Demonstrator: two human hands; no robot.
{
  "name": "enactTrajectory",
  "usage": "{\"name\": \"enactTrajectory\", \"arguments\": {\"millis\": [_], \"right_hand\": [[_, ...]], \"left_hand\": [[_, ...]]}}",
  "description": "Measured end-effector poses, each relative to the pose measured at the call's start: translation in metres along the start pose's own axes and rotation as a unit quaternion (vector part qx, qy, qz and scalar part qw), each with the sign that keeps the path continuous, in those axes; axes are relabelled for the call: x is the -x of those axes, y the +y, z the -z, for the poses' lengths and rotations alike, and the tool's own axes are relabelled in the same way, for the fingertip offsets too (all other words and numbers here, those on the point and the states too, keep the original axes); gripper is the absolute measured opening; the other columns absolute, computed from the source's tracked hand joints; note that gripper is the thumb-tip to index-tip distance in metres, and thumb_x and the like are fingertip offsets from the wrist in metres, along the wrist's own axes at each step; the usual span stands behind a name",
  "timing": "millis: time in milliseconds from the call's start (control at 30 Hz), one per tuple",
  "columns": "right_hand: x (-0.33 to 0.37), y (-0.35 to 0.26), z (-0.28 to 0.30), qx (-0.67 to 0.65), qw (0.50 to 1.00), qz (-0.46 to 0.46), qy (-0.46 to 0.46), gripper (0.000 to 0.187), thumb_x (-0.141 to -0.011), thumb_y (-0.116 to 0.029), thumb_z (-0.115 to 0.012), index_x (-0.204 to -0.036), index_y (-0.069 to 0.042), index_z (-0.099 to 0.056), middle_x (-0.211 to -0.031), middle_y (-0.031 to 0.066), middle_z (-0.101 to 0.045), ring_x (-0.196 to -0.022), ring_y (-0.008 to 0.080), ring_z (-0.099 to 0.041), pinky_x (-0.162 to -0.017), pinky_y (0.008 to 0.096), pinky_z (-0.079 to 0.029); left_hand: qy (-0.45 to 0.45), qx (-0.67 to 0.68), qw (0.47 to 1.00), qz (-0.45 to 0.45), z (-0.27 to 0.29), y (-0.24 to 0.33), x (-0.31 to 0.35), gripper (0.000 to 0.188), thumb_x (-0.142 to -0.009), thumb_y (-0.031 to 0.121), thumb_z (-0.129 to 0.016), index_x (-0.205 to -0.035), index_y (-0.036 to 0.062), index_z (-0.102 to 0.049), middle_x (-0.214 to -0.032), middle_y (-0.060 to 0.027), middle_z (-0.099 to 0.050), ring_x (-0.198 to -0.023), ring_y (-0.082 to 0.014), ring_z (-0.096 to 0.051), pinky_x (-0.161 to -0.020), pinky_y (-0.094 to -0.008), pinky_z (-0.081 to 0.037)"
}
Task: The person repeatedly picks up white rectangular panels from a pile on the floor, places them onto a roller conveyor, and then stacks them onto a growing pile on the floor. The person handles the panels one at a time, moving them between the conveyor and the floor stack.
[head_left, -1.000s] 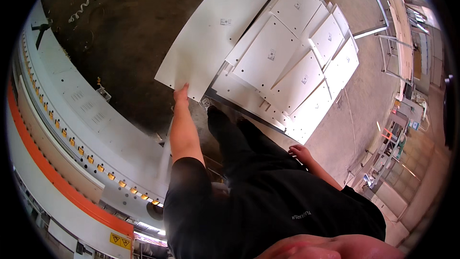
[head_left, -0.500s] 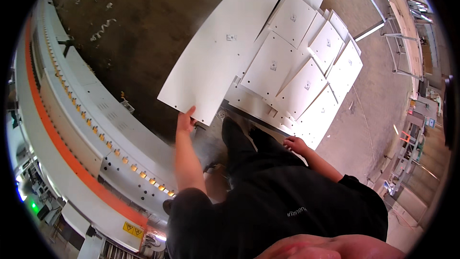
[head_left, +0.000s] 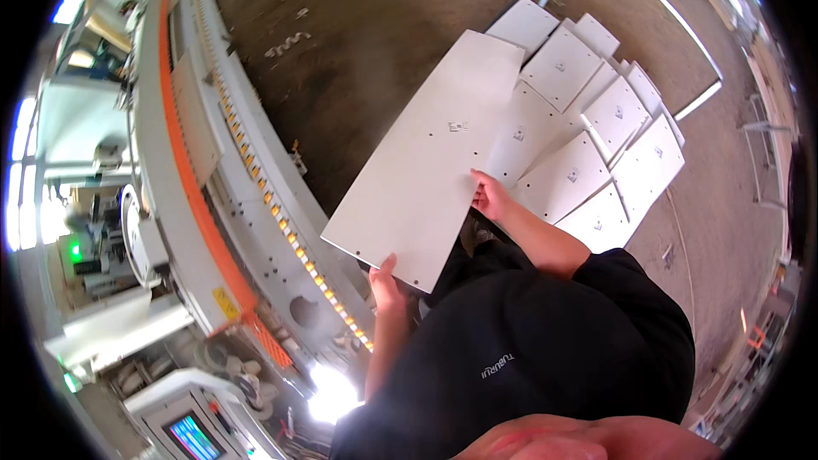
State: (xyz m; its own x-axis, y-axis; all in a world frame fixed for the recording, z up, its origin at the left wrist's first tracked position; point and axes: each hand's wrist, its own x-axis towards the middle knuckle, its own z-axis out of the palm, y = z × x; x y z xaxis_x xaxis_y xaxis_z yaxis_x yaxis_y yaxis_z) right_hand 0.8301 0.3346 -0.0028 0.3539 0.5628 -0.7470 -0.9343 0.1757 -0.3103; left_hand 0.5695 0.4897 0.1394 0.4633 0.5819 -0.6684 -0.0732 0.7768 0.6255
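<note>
A long white panel (head_left: 409,170) with a small label and several dark holes lies across both my hands. My left hand (head_left: 388,285) grips its near short edge, thumb on top and fingers hidden below. At its right long edge, my right hand (head_left: 489,196) holds on, with the thumb over the top face. To the right, a stack of smaller white panels (head_left: 567,172) lies in overlapping rows, many with a label and holes. The long panel's right side covers part of this stack.
On the left runs a long machine with an orange stripe (head_left: 192,196) and a row of yellow-and-white rollers (head_left: 281,221). A control screen (head_left: 194,436) stands at the lower left. A pale metal rail (head_left: 699,100) rises behind the stack. Curled scraps (head_left: 288,44) litter the brown floor.
My right hand has come up from beside my leg to the long panel's right edge. The panel sits closer to my body, and my view has turned toward the machine.
</note>
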Motion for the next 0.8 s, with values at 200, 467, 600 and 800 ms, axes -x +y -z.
{"name": "enactTrajectory", "arguments": {"millis": [200, 467, 600, 800], "right_hand": [[-0.024, 0.028, 0.031, -0.084, 0.989, 0.014, -0.121, 0.046, -0.101, -0.039, -0.055, -0.129, -0.002, -0.056, -0.127, 0.0144, -0.064, -0.118, 0.0312, -0.062, -0.107, 0.049, -0.046], [0.009, 0.063, -0.012, -0.055, 0.986, 0.013, -0.155, 0.042, -0.105, -0.036, -0.046, -0.129, -0.003, -0.059, -0.125, 0.0115, -0.066, -0.116, 0.03, -0.062, -0.102, 0.0475, -0.05], [0.041, 0.091, -0.042, 0.018, 0.979, -0.008, -0.204, 0.049, -0.102, -0.042, -0.051, -0.13, -0.003, -0.059, -0.126, 0.0126, -0.066, -0.118, 0.0306, -0.061, -0.103, 0.0472, -0.049], [0.106, 0.191, -0.05, 0.179, 0.969, -0.006, -0.171, 0.055, -0.095, -0.039, -0.064, -0.135, -0.003, -0.056, -0.134, 0.0117, -0.061, -0.124, 0.0307, -0.056, -0.108, 0.0447, -0.043]], "left_hand": [[0.049, -0.04, 0.991, -0.115, 0.044, -0.017, 0.115, 0.041, -0.084, 0.0, -0.057, -0.125, -0.004, -0.058, -0.11, -0.0151, -0.068, -0.099, -0.0298, -0.069, -0.088, -0.0424, -0.056], [0.1, -0.056, 0.964, -0.242, 0.174, 0.013, 0.304, 0.05, -0.072, 0.016, -0.064, -0.119, -0.0021, -0.061, -0.105, -0.0131, -0.069, -0.092, -0.0256, -0.069, -0.08, -0.0383, -0.056], [0.351, -0.012, 0.908, -0.227, 0.301, -0.079, 0.372, 0.029, -0.087, 0.018, -0.066, -0.11, 0.0005, -0.063, -0.096, -0.0087, -0.068, -0.084, -0.0197, -0.067, -0.072, -0.0339, -0.053], [0.502, -0.102, 0.85, -0.124, 0.397, -0.178, 0.43, 0.029, -0.097, 0.029, -0.066, -0.082, 0.0058, -0.058, -0.067, 0.0004, -0.051, -0.059, -0.0126, -0.05, -0.053, -0.0312, -0.039]]}}
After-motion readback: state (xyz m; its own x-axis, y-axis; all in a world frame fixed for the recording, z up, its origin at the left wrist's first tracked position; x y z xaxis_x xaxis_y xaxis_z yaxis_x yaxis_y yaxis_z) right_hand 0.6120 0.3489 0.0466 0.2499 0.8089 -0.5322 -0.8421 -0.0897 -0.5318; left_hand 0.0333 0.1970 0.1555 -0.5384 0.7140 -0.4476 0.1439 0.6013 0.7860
